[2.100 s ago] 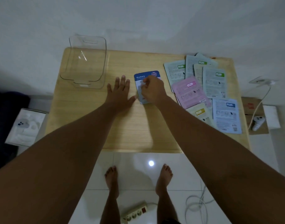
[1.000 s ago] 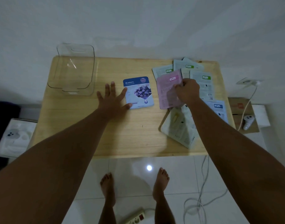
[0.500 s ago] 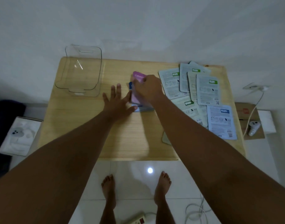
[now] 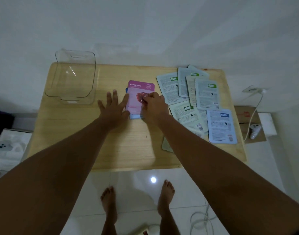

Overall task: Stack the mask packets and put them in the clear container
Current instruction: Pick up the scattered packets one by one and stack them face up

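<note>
The pink packet (image 4: 136, 89) is laid on the blue packet (image 4: 134, 116), right of the clear container (image 4: 94, 73). Its far-side edge is held by the curled fingers of the right hand (image 4: 154, 107). The left hand (image 4: 114, 107) is laid flat, fingers spread, at the stack's container-side edge. The packets are judged light, thin, floppy and slick. Opposite edges are best pinched.

1. The pink packet (image 4: 136, 99) under my right hand (image 4: 153, 107) has a magenta top band, white lettering and a dark red fruit picture.
2. A blue packet (image 4: 134, 116) shows beneath it.
3. The grey-green packets (image 4: 205, 94) carry green labels; the pale blue packet (image 4: 220, 126) has a navy one.
4. The table (image 4: 128, 146) is pale wood grain and the container (image 4: 94, 77) is clear.
</note>
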